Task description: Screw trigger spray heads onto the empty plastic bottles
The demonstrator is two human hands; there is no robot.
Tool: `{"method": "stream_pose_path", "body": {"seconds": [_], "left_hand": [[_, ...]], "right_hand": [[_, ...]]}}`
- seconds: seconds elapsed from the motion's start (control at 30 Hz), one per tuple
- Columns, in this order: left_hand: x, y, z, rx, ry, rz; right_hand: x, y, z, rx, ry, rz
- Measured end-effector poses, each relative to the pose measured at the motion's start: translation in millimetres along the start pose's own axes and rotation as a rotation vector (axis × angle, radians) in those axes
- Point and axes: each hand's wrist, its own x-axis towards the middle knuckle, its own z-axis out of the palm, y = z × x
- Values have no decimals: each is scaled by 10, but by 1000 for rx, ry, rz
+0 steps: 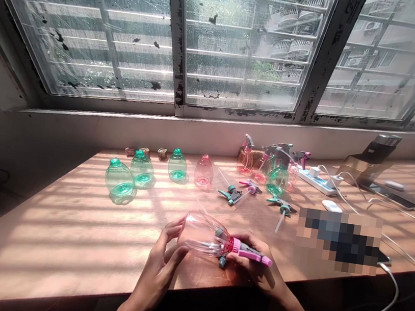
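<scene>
My left hand point(164, 257) is wrapped round the base end of a clear pink spray bottle point(202, 232), which lies tilted on its side above the table's front edge. At the bottle's neck, my right hand point(257, 265) grips the pink and grey spray head point(242, 250), whose trigger points right. A thin tube shows inside the bottle. Behind the bottle lie loose spray heads: a green one point(231, 195), a pink one point(251, 187) and another green one point(284, 207) with its tube toward me. Something dark grey shows just below the bottle's neck, partly hidden.
Headless green bottles point(121, 182) and a pink bottle point(204, 171) stand at the back left and middle. Several bottles with spray heads point(277, 178) are grouped behind. A power strip point(317, 181), white cables point(403, 245) and a phone point(398, 200) occupy the right. Windows line the back.
</scene>
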Motion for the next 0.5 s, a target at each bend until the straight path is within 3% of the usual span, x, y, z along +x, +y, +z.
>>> {"method": "stream_pose_path", "body": {"seconds": [0.27,0.5], "left_hand": [[48,-88,-12,-80,-18,-64],[2,-33,29,-125,12,2]], "right_hand": [[-14,75,5,21,-39,53],[-24,163,23,50,-33,35]]}}
